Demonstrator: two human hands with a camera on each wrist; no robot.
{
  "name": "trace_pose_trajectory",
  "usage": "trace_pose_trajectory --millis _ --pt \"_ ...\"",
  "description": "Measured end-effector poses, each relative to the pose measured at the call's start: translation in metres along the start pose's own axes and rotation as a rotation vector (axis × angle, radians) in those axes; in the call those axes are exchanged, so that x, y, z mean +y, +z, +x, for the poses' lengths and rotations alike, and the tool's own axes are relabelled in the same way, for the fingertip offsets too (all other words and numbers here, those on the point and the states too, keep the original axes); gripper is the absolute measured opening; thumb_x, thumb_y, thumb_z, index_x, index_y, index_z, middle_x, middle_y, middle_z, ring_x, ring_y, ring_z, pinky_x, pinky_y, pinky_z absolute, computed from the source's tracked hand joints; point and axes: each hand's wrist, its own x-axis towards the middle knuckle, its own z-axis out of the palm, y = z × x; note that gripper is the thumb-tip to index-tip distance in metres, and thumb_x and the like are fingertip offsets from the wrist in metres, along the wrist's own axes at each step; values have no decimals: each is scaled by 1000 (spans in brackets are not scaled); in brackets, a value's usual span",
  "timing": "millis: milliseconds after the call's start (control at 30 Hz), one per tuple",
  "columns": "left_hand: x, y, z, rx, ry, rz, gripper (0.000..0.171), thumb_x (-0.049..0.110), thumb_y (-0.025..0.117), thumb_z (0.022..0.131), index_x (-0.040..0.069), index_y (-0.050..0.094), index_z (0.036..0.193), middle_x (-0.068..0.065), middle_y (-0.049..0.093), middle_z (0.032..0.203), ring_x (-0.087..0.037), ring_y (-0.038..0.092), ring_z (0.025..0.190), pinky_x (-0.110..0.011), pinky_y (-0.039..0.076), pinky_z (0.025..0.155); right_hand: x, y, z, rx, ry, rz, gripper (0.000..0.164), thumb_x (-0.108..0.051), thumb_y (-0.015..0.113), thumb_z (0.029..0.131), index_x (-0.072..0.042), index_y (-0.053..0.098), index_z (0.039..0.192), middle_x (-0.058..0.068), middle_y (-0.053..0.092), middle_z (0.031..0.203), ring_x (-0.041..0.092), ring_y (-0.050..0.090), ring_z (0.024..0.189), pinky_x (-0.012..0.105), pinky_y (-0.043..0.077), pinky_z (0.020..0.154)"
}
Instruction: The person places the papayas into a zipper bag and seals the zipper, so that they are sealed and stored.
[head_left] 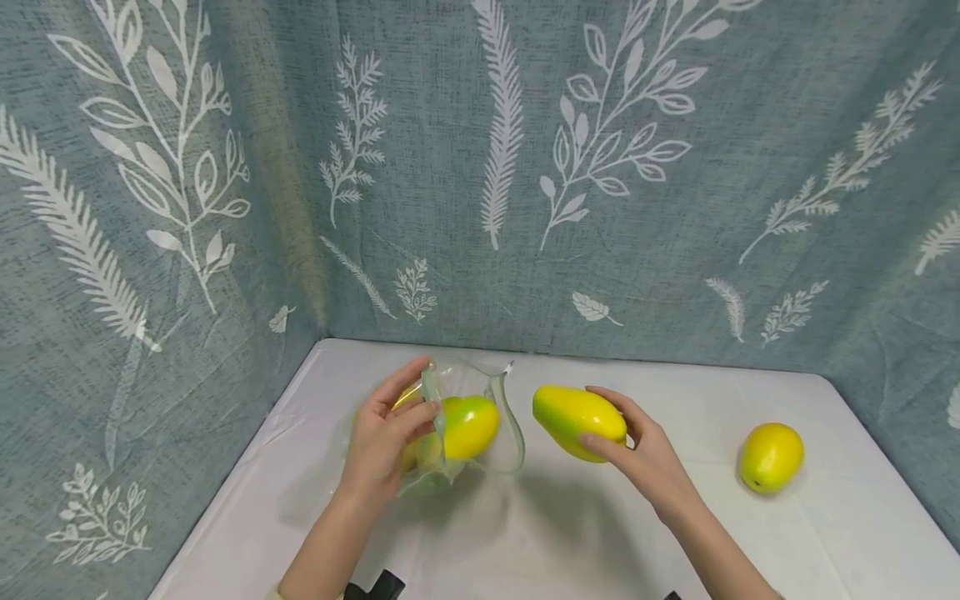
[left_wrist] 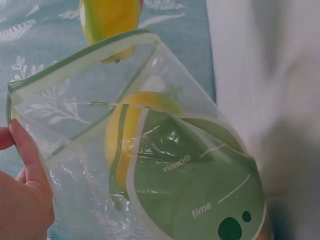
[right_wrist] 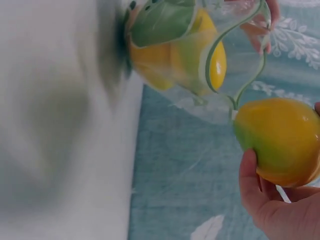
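My left hand (head_left: 377, 450) grips a clear zip bag (left_wrist: 195, 175) at the edge of its mouth, which gapes toward the right. Green strips run along the bag's mouth, and a green label on its side reads "name" and "time". Inside lie yellow-green mangoes (head_left: 474, 427), partly hidden by the label and the left fingers. Held in my right hand (head_left: 651, 454), another mango (right_wrist: 280, 140) is lifted above the table just right of the bag's mouth, its narrower green-tinged end facing the bag. The right thumb and fingers curl round its wider end.
One more mango (head_left: 772, 458) rests on the white-covered table (head_left: 675, 533) at the right. Blue-green curtains (head_left: 450, 167) with white leaf prints stand behind the table and along both sides.
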Motion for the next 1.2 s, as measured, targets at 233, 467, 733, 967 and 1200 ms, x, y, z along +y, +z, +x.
trace_pose_trajectory --millis 233,467,733,967,1200 --pt "21 2 15 -8 51 -89 56 -8 57 88 5 50 142 0 47 138 -10 58 75 -23 54 72 -15 1 8 9 -73 2 57 -28 70 89 -19 49 142 7 51 136 26 51 114 37 48 87" --pt "36 3 27 8 89 -156 57 -9 56 89 5 47 144 0 45 139 -9 53 66 -19 51 68 -20 -1 16 26 -82 32 58 -26 69 90 -13 46 142 7 50 136 25 50 114 38 47 90" --pt "45 9 32 -12 115 -174 57 -8 56 90 9 49 143 3 43 145 -8 56 68 -19 52 69 -40 -1 30 27 -111 64 58 -28 69 91 -11 45 140 7 51 135 24 50 116 34 48 91" --pt "47 12 34 -12 127 -213 55 -9 57 89 10 54 140 4 47 143 -9 59 70 -19 53 68 -65 9 42 -3 -202 67 55 -26 70 90 -18 51 140 3 51 136 23 51 116 39 51 90" --pt "47 13 33 -21 126 -219 54 -8 58 89 10 54 140 4 48 142 -8 58 72 -18 53 69 -83 34 62 -38 -265 -45 56 -33 71 89 -22 52 140 3 54 131 24 53 111 40 53 85"
